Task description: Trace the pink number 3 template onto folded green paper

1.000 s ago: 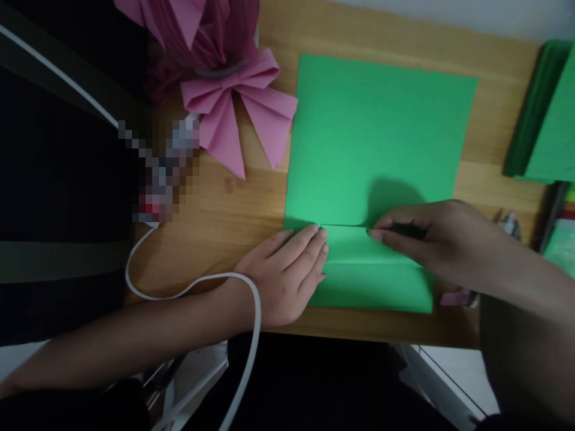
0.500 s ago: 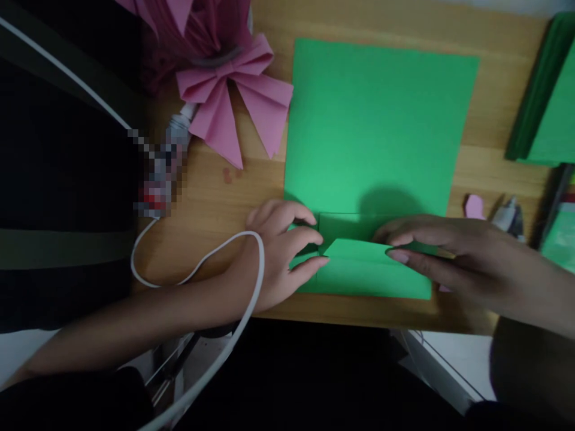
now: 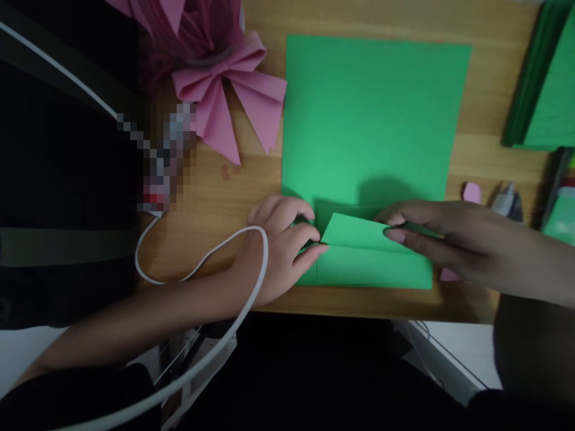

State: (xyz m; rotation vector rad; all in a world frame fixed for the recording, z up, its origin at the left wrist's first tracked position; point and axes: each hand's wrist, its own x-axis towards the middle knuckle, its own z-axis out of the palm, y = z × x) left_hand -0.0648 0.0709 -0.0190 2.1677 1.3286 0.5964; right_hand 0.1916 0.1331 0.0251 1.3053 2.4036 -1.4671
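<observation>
Green sheet point(image 3: 372, 120) flat on table point(image 3: 476, 143), long axis near-far, near edge close to table's near edge. Stack point(image 3: 548, 102) far right; bow point(image 3: 251, 99) far left, just beside sheet. Left hand point(image 3: 287, 245) curled, fingers parted, at flap's left end; whether it grips, cannot tell. Right hand point(image 3: 390, 229) pinches flap's far edge from right. Flap point(image 3: 354, 230) tilted over sheet's near part, long axis left-right; open room on sheet beyond.
</observation>
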